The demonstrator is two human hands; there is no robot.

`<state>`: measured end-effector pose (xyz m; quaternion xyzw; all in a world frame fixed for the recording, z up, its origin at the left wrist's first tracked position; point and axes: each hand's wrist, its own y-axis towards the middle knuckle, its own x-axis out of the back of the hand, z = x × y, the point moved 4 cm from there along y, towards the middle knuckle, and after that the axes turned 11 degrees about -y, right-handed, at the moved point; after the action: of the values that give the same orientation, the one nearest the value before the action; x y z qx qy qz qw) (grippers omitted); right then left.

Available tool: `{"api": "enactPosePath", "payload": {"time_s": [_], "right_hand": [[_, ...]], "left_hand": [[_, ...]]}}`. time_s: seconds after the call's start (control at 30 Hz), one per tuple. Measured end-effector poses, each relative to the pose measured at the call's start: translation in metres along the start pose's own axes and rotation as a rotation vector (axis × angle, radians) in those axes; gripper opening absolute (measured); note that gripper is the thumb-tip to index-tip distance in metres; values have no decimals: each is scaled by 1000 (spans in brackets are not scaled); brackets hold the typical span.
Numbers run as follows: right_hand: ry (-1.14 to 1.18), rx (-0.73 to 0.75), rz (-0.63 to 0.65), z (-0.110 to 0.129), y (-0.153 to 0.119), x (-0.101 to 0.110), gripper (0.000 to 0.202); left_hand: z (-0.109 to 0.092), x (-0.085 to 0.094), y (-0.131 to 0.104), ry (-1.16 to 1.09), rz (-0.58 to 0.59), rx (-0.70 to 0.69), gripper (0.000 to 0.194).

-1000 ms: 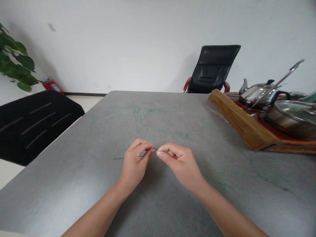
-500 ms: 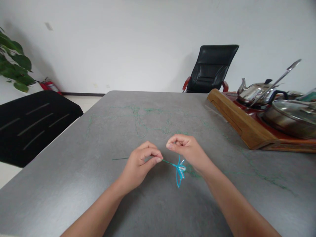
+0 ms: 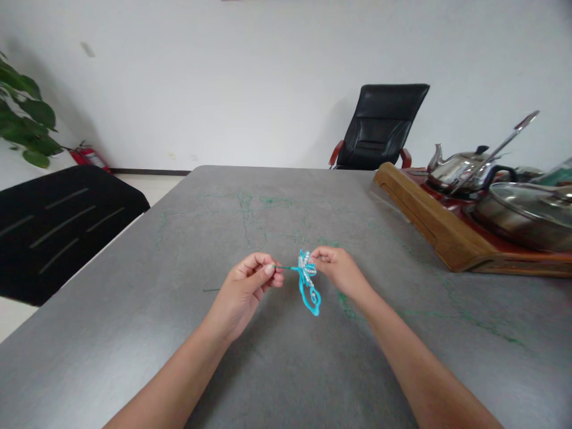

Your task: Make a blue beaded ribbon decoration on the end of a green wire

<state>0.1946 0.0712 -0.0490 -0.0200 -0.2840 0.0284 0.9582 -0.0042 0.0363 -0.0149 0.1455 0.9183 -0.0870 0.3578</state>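
Note:
A light-blue beaded ornament (image 3: 308, 280) with white pearl-like beads and looped petals hangs above the grey table. Its thin green stem (image 3: 286, 268) is pinched between the thumb and fingers of my left hand (image 3: 248, 286). My right hand (image 3: 342, 271) is at the ornament's upper right, its fingertips pressed together at the beads. Whether they grip part of it is hard to make out. A short dark green stick (image 3: 211, 290) shows on the table, left of my left hand and partly behind it.
Green thread (image 3: 487, 328) lies tangled across the grey table (image 3: 111, 333). On the right stands a wooden tray (image 3: 429, 232) with a kettle (image 3: 460, 170) and a lidded pan (image 3: 527, 214). Beyond are a black chair (image 3: 382, 125), another black chair (image 3: 67, 226) at left and a plant (image 3: 27, 113).
The ornament has moved up and left and turned, showing more of its beads and loops. My left hand has rolled and shifted left; my right hand's fingertips now meet the ornament.

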Motion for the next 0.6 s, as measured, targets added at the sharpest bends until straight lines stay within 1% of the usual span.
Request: {"api": "enactPosePath", "payload": {"time_s": [0.07,0.13,0.23,0.3,0.33,0.37,0.4,0.43,0.47,0.53,0.6], "right_hand": [[-133,-24,-87,-11,5,17,16],[-257,-46,-154,-15,4,34,16],[-414,-48,-241,-7,-6,48,16],[-503,39,-292,10,-17,45,17],[-565,161,-315,23,-22,38,24],[-578,289,-296,35,-27,27,33],[-510,398,-267,46,-33,15,38],[-399,468,-221,55,-37,3,40],[-265,489,-175,61,-41,-9,38],[56,432,-92,66,-45,-30,34],[379,314,-28,66,-48,-44,32]], "left_hand": [[-2,3,2,-59,-44,-9,13],[-4,6,3,-105,-98,-18,15],[-4,9,3,-128,-169,-26,16],[-3,8,3,-122,-191,-32,16],[-2,7,3,-121,-195,-35,16],[-2,5,2,-123,-196,-37,16],[-1,3,1,-125,-194,-35,16],[0,1,0,-127,-192,-32,16],[0,-2,-1,-127,-187,-27,16],[0,-7,-3,-109,-178,-19,14],[-1,-12,-5,-73,-169,-31,12]]}}
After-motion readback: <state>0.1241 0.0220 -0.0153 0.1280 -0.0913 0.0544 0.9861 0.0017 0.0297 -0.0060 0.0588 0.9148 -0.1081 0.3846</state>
